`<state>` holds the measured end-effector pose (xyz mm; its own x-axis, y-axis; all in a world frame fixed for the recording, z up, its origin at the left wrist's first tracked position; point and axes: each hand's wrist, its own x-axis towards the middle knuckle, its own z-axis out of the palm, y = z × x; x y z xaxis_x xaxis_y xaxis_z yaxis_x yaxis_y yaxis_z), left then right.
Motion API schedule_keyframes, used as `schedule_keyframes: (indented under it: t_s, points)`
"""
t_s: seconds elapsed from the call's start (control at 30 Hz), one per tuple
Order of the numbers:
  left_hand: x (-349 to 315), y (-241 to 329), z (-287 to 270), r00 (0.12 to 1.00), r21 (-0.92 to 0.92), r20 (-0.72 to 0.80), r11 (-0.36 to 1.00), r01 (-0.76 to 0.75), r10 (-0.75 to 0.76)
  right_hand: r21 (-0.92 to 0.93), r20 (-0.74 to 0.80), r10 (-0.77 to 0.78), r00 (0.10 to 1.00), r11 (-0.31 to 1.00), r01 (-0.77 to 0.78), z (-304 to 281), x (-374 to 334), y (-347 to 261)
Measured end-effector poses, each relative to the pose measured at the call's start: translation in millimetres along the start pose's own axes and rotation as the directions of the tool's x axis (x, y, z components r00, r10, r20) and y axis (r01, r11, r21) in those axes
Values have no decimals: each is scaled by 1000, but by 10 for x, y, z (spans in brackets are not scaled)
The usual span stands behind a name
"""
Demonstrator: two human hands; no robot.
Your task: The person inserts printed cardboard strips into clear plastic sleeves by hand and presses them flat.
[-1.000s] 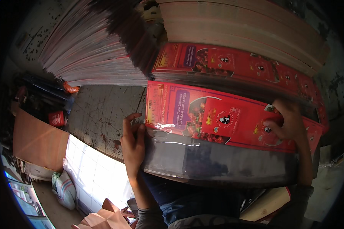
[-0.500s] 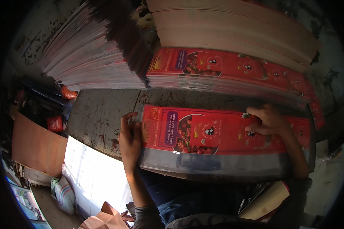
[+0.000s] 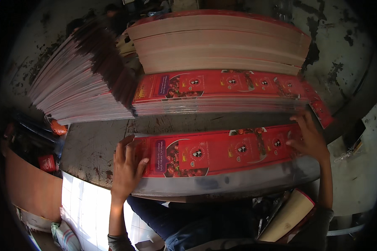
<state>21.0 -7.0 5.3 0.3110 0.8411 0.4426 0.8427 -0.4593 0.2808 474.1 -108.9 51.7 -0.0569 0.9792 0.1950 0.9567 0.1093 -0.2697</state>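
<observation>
A long red printed cardboard strip [image 3: 215, 157] lies across the near edge of the worktable, with clear plastic film [image 3: 222, 184] showing along its near side. My left hand [image 3: 127, 169] rests at the strip's left end, thumb over the top and fingers reaching toward the far corner, apart from the thumb. At the right end is my right hand [image 3: 309, 140], slightly blurred, its thumb and forefinger spread over the strip. Neither hand visibly pinches the strip; the undersides of the fingers are hidden.
Behind the strip, a stack of similar red strips [image 3: 238, 85] lies on the table [image 3: 88, 146], backed by a tall pale stack [image 3: 222, 42]. Fanned sheets [image 3: 75, 83] lean at the left. A striped sack [image 3: 67, 236] sits on the floor at lower left.
The whole view has shifted. My right hand has drawn back from the middle of the strip to its right end, its fingers spreading. My left hand stays at the left end, its thumb now on top.
</observation>
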Motion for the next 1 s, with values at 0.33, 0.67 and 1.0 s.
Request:
schedule_keyframes:
  t_s: [0.33, 0.67, 1.0]
  points:
    - [137, -62, 130, 992, -279, 90, 958, -62, 91, -142, -270, 74, 960, 983, -116, 406, -206, 440]
    - [143, -43, 136, 991, -279, 122, 960, -15, 51, -161, -230, 78, 970, 980, -117, 382, -211, 399]
    - [137, -22, 162, 995, -286, 100, 958, 21, 8, -168, -229, 78, 970, 979, -118, 366, -153, 390]
